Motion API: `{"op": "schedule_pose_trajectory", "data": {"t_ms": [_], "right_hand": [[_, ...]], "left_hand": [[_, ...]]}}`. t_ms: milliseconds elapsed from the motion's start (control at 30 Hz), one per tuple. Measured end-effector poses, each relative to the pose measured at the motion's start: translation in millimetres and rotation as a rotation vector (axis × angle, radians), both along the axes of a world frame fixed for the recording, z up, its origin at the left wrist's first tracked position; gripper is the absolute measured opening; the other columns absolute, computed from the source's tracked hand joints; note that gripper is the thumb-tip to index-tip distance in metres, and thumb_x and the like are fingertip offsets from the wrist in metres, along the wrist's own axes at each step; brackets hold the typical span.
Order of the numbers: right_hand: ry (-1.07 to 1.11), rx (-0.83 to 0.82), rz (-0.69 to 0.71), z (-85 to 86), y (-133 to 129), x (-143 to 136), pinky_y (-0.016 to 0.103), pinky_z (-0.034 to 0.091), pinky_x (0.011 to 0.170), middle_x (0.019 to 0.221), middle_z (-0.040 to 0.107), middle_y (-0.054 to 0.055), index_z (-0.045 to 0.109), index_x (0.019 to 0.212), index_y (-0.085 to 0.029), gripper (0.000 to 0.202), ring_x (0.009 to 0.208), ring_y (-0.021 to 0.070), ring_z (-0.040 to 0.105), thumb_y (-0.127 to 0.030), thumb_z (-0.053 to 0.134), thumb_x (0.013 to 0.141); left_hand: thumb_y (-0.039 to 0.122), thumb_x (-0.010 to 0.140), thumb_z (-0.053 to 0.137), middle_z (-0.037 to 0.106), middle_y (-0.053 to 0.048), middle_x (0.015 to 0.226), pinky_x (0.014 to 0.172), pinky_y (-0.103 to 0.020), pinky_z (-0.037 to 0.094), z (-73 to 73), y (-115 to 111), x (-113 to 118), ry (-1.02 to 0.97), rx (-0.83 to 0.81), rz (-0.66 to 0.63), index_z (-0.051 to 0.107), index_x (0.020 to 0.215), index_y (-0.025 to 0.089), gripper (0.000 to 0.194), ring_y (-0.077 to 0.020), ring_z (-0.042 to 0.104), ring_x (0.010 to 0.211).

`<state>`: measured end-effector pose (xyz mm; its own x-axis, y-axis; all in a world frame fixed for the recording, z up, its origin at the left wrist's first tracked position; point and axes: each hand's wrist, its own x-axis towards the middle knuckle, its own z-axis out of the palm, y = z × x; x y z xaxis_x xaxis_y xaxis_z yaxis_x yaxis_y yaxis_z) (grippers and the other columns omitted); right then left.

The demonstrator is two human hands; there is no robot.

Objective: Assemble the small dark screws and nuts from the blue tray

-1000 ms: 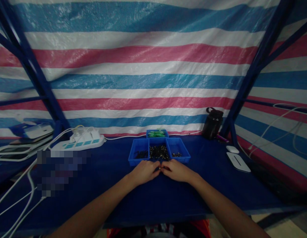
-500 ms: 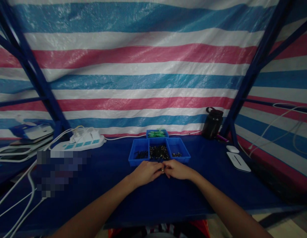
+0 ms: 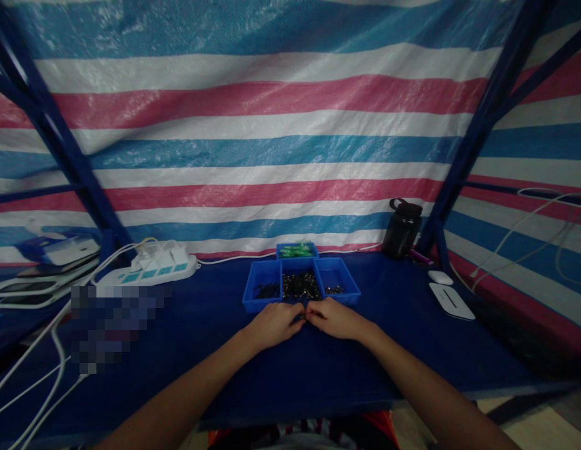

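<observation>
My left hand (image 3: 277, 324) and my right hand (image 3: 336, 318) meet fingertip to fingertip just in front of the blue divided tray (image 3: 261, 305). Both are closed in a pinch around something tiny; a dark speck shows between the fingers, too small to name. Inside the tray, the left compartment holds thin dark pieces (image 3: 267, 290). A heap of small black and metallic parts (image 3: 300, 285) fills the middle one. A few small shiny parts (image 3: 334, 290) lie in the right one.
Behind the tray sits a small blue box (image 3: 297, 251) with green packets. A white power strip (image 3: 152, 272), cables and stacked devices (image 3: 46, 275) occupy the left. On the right stand a black bottle (image 3: 403, 231), a white case (image 3: 441, 277) and a flat white device (image 3: 452, 301).
My fingertips have shifted slightly, and the small shiny bit seen between them earlier is now mostly covered. The view has tilted a little; the tray has stayed put.
</observation>
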<state>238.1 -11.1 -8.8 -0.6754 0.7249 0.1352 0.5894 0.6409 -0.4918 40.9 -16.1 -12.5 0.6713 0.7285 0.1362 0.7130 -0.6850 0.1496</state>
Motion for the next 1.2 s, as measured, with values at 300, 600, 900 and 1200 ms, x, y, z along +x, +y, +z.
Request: {"op": "schedule_pose_trajectory", "data": {"t_ms": [300, 600, 900, 1200], "right_hand": [[-0.023, 0.087, -0.020, 2.2, -2.9, -0.8, 0.021, 0.030, 0.055, 0.067, 0.062, 0.000, 0.061, 0.079, -0.017, 0.016, 0.058, 0.0112, 0.053, -0.020, 0.047, 0.085], [-0.028, 0.080, -0.058, 1.3, -1.4, 0.4, 0.021, 0.027, 0.053, 0.063, 0.061, -0.001, 0.061, 0.078, -0.017, 0.011, 0.056, 0.0108, 0.051, -0.017, 0.050, 0.080], [-0.022, 0.076, -0.050, 2.4, -3.4, 0.9, 0.021, 0.027, 0.052, 0.062, 0.059, -0.001, 0.061, 0.077, -0.017, 0.013, 0.056, 0.0105, 0.050, -0.020, 0.050, 0.083], [-0.034, 0.098, -0.023, 2.9, -2.8, -0.4, 0.022, 0.026, 0.053, 0.063, 0.059, 0.000, 0.058, 0.073, -0.016, 0.024, 0.056, 0.0105, 0.050, -0.030, 0.048, 0.089]], "left_hand": [[0.031, 0.090, 0.046, 0.066, -0.004, 0.080, 0.064, -0.023, 0.045, 0.4, -0.4, -0.1, 0.057, 0.011, 0.013, 0.060, 0.090, 0.019, 0.018, -0.0189, 0.064, 0.074], [0.034, 0.091, 0.045, 0.066, -0.004, 0.080, 0.063, -0.024, 0.044, -0.3, 0.1, -0.2, 0.031, 0.019, -0.006, 0.060, 0.090, 0.020, 0.021, -0.0192, 0.064, 0.073], [0.033, 0.092, 0.041, 0.066, -0.005, 0.079, 0.064, -0.024, 0.045, 0.7, -1.0, -0.6, 0.060, 0.036, -0.029, 0.059, 0.089, 0.019, 0.024, -0.0193, 0.064, 0.072], [0.032, 0.092, 0.041, 0.066, -0.005, 0.077, 0.061, -0.026, 0.044, 1.4, -1.3, -1.0, 0.064, 0.043, -0.051, 0.058, 0.089, 0.018, 0.022, -0.0202, 0.065, 0.070]]}}
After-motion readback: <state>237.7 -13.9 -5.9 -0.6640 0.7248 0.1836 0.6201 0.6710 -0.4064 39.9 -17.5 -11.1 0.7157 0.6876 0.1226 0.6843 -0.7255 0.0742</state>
